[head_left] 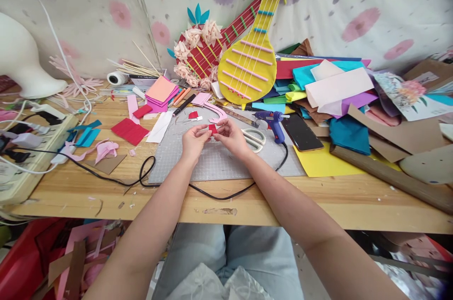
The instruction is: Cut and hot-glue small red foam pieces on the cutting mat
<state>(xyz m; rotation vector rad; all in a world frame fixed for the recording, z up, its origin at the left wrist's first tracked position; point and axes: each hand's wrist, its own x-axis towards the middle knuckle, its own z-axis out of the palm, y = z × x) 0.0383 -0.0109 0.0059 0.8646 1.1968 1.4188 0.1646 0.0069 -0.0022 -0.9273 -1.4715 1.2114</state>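
Between my two hands is a small red piece [212, 128], which looks like felt or paper. My left hand [196, 139] pinches its left side, and my right hand [229, 136] grips it from the right. Both hands are above the grey cutting mat [173, 163]. Just beyond them lie another small red piece [193, 115] and a curved pink strip [215, 112]. Scissors with pale handles [255, 139] rest to the right of my right hand, partly hidden by it. A blue glue gun [274, 123] lies farther right on the mat.
The glue gun's black cord [226, 197] loops across the front of the table. A phone [302, 131] and piled coloured sheets [339, 83] lie right. A power strip [38, 154] stands left. A yellow instrument-shaped craft [247, 66] and a red one [201, 62] lean at the back.
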